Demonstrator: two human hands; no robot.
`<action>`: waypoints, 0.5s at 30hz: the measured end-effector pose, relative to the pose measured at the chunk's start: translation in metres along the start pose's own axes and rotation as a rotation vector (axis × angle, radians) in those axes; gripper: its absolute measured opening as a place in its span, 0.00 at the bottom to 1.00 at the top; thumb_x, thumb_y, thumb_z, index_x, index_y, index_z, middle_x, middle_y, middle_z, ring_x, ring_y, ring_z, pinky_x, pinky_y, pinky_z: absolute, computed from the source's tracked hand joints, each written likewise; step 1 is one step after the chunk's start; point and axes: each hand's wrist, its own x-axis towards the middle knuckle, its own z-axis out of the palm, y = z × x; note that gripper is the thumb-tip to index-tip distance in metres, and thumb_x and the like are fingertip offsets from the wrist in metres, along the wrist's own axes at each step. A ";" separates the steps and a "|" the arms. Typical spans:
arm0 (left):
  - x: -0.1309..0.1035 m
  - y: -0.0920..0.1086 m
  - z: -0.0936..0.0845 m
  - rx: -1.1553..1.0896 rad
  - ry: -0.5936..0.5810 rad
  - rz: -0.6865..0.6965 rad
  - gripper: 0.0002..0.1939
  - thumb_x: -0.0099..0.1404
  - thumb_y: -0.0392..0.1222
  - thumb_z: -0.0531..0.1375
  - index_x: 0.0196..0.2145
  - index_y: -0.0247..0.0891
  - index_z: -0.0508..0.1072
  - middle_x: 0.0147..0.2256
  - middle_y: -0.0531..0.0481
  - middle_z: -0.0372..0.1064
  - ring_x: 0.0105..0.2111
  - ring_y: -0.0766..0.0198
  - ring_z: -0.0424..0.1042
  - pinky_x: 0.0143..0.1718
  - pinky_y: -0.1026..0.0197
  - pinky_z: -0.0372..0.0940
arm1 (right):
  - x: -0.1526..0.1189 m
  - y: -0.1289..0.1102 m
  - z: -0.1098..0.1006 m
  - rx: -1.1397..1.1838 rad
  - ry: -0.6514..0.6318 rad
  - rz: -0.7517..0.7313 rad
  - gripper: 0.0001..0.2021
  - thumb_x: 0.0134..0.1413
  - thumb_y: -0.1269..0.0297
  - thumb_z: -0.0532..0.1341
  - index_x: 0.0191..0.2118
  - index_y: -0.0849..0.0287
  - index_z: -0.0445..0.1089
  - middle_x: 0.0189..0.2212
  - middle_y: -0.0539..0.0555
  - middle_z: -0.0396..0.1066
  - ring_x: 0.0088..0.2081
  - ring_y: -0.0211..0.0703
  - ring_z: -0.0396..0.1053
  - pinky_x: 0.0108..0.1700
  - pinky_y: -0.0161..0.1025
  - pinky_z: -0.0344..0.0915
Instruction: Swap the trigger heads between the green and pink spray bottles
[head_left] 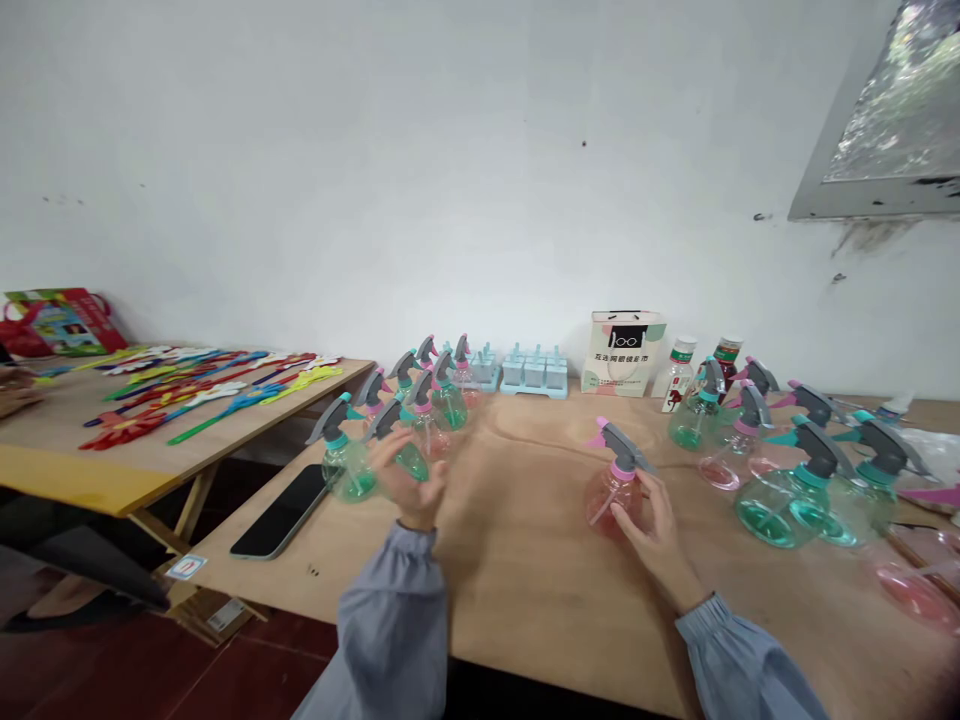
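My right hand (pixel 654 535) has its fingers round the side of a pink spray bottle (pixel 611 497) with a grey and pink trigger head, upright on the wooden table (pixel 525 590). My left hand (pixel 411 482) is raised with its fingers apart and nothing in it. It is beside a green spray bottle (pixel 349 468) and partly covers another green one (pixel 411 458). Behind it stands a group of pink and green spray bottles. Several more spray bottles, among them a green one (pixel 780 505), stand to the right of my right hand.
A black phone (pixel 281 512) lies at the table's left side. Along the wall are light blue moulds (pixel 534 371), a paper bag (pixel 622 355) and two labelled bottles. A second table (pixel 90 475) on the left holds colourful hand-shaped sticks. A person's hand shows at the far left edge.
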 end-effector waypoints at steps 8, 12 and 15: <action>-0.088 0.122 0.086 -0.542 -0.756 -0.417 0.46 0.43 0.48 0.75 0.58 0.40 0.63 0.58 0.35 0.61 0.63 0.39 0.56 0.65 0.42 0.46 | -0.014 -0.019 0.006 0.013 -0.185 -0.188 0.26 0.61 0.57 0.60 0.64 0.49 0.59 0.55 0.58 0.67 0.55 0.53 0.69 0.55 0.50 0.70; -0.087 0.117 0.104 -0.577 -0.787 -0.498 0.36 0.50 0.41 0.69 0.56 0.41 0.66 0.54 0.39 0.67 0.56 0.46 0.65 0.60 0.47 0.55 | -0.003 -0.023 -0.014 -0.103 -0.150 -0.329 0.29 0.62 0.62 0.59 0.67 0.46 0.55 0.58 0.58 0.66 0.57 0.55 0.67 0.56 0.53 0.68; -0.073 0.103 0.107 -0.637 -0.839 -0.535 0.35 0.52 0.36 0.65 0.58 0.43 0.65 0.56 0.41 0.67 0.52 0.53 0.69 0.56 0.51 0.60 | 0.014 -0.007 -0.044 -0.259 0.313 -0.259 0.31 0.60 0.65 0.60 0.67 0.51 0.52 0.56 0.62 0.63 0.59 0.61 0.63 0.59 0.63 0.62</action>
